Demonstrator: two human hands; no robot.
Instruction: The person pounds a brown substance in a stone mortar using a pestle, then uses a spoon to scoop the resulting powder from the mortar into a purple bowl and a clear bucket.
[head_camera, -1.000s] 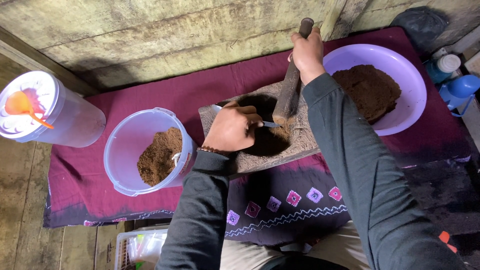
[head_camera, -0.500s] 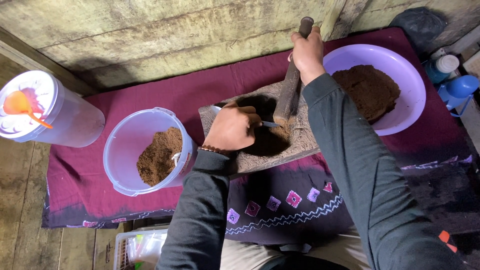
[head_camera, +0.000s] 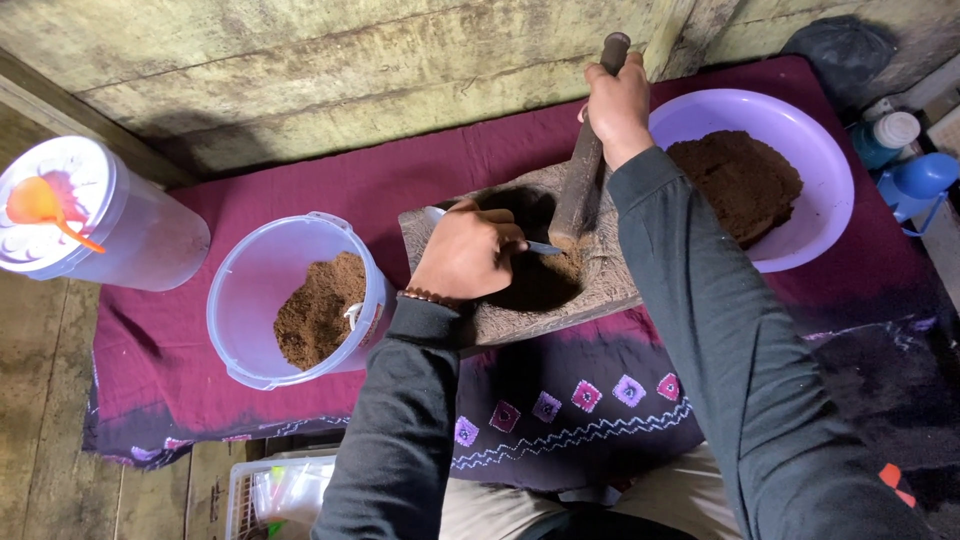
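A dark wooden pestle is clasped near its top by the right hand, its lower end set in the hollow of a stone mortar at the middle of the maroon cloth, where brown powder is seen. A metal spoon is pinched in the closed grip of the left hand, its tip reaching into the same hollow. Left of the mortar a clear plastic bucket is partly filled with brown powder, at far right a purple bowl is heaped with darker powder, and at far left a lidded jar is topped by an orange scoop.
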